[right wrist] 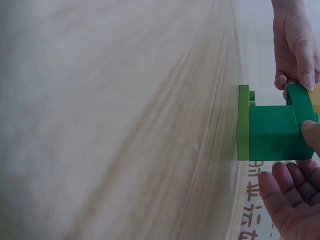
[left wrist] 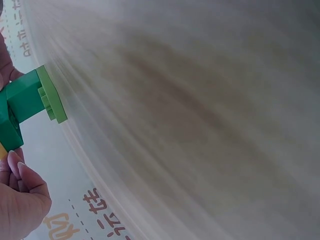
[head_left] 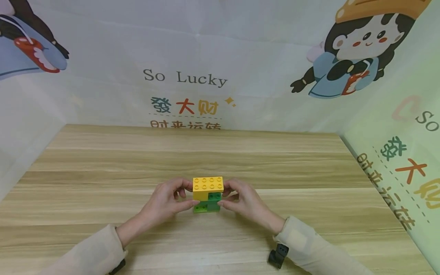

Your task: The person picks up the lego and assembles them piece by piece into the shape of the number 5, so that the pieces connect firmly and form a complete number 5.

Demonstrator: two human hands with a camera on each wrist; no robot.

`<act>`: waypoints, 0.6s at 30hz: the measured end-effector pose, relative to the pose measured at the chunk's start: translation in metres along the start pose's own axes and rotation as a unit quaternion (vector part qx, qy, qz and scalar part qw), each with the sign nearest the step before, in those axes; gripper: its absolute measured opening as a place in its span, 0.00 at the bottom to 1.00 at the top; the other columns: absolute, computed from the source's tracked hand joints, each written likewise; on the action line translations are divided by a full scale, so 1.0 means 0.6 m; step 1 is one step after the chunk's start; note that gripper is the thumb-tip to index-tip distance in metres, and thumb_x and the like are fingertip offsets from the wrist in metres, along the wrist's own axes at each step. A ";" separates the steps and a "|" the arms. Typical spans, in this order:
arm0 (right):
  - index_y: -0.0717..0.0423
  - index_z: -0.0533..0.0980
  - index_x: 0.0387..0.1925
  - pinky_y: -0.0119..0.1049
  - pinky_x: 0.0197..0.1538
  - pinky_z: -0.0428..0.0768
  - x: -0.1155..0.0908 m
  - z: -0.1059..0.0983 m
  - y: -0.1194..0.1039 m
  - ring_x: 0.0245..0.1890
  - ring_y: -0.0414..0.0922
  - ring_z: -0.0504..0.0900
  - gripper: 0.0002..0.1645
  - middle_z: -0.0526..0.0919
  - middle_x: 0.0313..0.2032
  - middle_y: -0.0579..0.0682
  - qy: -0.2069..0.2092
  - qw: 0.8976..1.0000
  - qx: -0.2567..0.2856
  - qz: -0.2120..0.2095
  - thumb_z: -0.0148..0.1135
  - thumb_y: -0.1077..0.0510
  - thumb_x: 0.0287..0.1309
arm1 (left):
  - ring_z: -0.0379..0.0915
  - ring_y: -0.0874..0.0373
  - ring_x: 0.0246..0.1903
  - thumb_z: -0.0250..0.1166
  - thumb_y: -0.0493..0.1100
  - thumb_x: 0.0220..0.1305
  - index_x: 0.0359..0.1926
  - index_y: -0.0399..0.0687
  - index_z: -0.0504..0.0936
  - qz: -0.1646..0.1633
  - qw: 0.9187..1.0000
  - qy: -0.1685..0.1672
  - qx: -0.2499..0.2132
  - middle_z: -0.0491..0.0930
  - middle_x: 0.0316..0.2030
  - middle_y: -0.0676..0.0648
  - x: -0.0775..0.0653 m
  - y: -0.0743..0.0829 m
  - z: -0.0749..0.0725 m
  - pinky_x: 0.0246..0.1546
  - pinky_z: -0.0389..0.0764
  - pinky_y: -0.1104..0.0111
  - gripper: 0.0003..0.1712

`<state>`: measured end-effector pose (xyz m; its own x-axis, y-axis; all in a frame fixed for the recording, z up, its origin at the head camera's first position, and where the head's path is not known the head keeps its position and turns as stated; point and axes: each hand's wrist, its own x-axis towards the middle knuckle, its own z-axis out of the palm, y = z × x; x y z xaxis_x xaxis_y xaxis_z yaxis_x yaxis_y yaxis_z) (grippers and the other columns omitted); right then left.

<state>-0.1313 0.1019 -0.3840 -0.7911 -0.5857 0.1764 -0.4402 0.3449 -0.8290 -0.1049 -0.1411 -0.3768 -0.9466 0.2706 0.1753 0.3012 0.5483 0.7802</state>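
Observation:
A small stack of toy building bricks stands upright between the two hands. Its top is a studded yellow brick (head_left: 207, 184), with dark green bricks (right wrist: 272, 132) below and a thin light green piece (right wrist: 243, 122) at the bottom. From the left side, the left hand (head_left: 170, 196) pinches the stack, thumb in front near the yellow and green seam, fingers behind. The right hand (head_left: 245, 198) grips the opposite side, its thumb on the dark green brick. In the left wrist view the light green piece (left wrist: 54, 95) is close to the table.
Under the stack spreads a wood-grain table (head_left: 103, 164). A pale printed sheet (head_left: 254, 76) with lettering and cartoon figures rises behind it and along the sides. A black strap device (head_left: 278, 256) sits at the right sleeve (head_left: 302, 242).

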 end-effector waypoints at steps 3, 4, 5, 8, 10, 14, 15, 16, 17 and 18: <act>0.64 0.75 0.47 0.29 0.42 0.80 0.000 0.000 0.000 0.40 0.46 0.79 0.20 0.78 0.41 0.55 0.001 1.000 0.002 0.004 0.67 0.65 0.52 | 0.68 0.63 0.27 0.74 0.40 0.47 0.40 0.43 0.80 0.003 1.000 0.000 0.000 0.82 0.35 0.51 0.000 0.000 0.000 0.25 0.72 0.74 0.17; 0.64 0.75 0.48 0.29 0.42 0.80 -0.001 -0.001 0.000 0.40 0.46 0.79 0.20 0.78 0.41 0.55 0.001 1.000 0.003 0.005 0.67 0.65 0.52 | 0.68 0.63 0.27 0.74 0.40 0.47 0.39 0.43 0.80 0.004 1.000 0.000 0.000 0.82 0.35 0.51 0.001 0.000 0.000 0.25 0.72 0.74 0.17; 0.64 0.75 0.48 0.29 0.42 0.80 -0.001 -0.001 -0.001 0.40 0.46 0.79 0.20 0.78 0.41 0.55 0.001 1.000 0.004 0.005 0.67 0.65 0.52 | 0.68 0.63 0.27 0.74 0.40 0.47 0.39 0.43 0.80 0.003 1.000 0.000 -0.001 0.82 0.34 0.51 0.001 0.000 0.001 0.24 0.71 0.74 0.17; 0.64 0.75 0.48 0.29 0.42 0.80 -0.001 -0.001 -0.001 0.40 0.46 0.79 0.20 0.78 0.41 0.55 0.001 1.000 0.005 0.007 0.67 0.65 0.52 | 0.68 0.63 0.27 0.74 0.40 0.47 0.39 0.43 0.80 0.001 1.000 -0.001 -0.006 0.82 0.34 0.51 0.001 0.001 0.001 0.24 0.71 0.74 0.17; 0.64 0.75 0.48 0.28 0.42 0.80 -0.001 -0.001 -0.001 0.40 0.46 0.79 0.20 0.78 0.41 0.55 0.001 1.000 0.002 0.007 0.67 0.65 0.52 | 0.68 0.62 0.27 0.74 0.40 0.47 0.39 0.43 0.80 -0.001 1.000 -0.002 -0.009 0.82 0.34 0.51 0.001 0.000 0.001 0.24 0.71 0.74 0.17; 0.64 0.75 0.47 0.28 0.41 0.80 0.000 -0.001 -0.001 0.40 0.46 0.79 0.19 0.78 0.41 0.55 0.000 1.000 -0.001 0.007 0.67 0.65 0.52 | 0.68 0.62 0.27 0.74 0.40 0.47 0.39 0.43 0.80 -0.007 1.000 -0.005 -0.011 0.81 0.34 0.51 0.002 0.000 0.001 0.24 0.71 0.74 0.17; 0.64 0.75 0.47 0.28 0.41 0.80 0.000 -0.001 -0.001 0.40 0.46 0.79 0.19 0.78 0.41 0.55 0.000 1.000 -0.001 0.007 0.67 0.65 0.52 | 0.68 0.62 0.27 0.74 0.41 0.48 0.39 0.43 0.80 -0.009 1.000 -0.006 -0.012 0.81 0.34 0.51 0.002 0.000 0.000 0.24 0.71 0.74 0.17; 0.64 0.75 0.47 0.28 0.41 0.80 0.000 -0.001 -0.001 0.40 0.46 0.79 0.19 0.78 0.41 0.55 0.000 1.000 -0.001 0.009 0.67 0.65 0.52 | 0.68 0.62 0.27 0.74 0.41 0.48 0.39 0.43 0.80 -0.011 1.000 -0.007 -0.013 0.81 0.34 0.51 0.002 -0.001 0.000 0.24 0.71 0.74 0.17; 0.64 0.75 0.47 0.28 0.41 0.80 0.001 -0.001 -0.001 0.40 0.46 0.79 0.19 0.78 0.41 0.55 0.000 1.000 0.000 0.010 0.66 0.65 0.52 | 0.68 0.62 0.27 0.74 0.41 0.48 0.39 0.43 0.80 -0.013 1.000 -0.009 -0.015 0.81 0.34 0.50 0.002 -0.001 -0.001 0.24 0.71 0.74 0.17; 0.64 0.75 0.47 0.28 0.41 0.80 0.002 0.000 -0.001 0.40 0.46 0.79 0.19 0.78 0.40 0.55 0.001 1.000 0.002 0.012 0.66 0.65 0.53 | 0.68 0.62 0.27 0.73 0.41 0.49 0.39 0.42 0.80 -0.015 1.000 -0.010 -0.017 0.81 0.34 0.50 0.002 -0.001 -0.001 0.24 0.71 0.74 0.17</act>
<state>-0.1321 0.1012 -0.3834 -0.8019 -0.5763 0.1576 -0.4196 0.3555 -0.8352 -0.1065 -0.1418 -0.3765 -0.9528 0.2696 0.1394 0.2676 0.5298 0.8048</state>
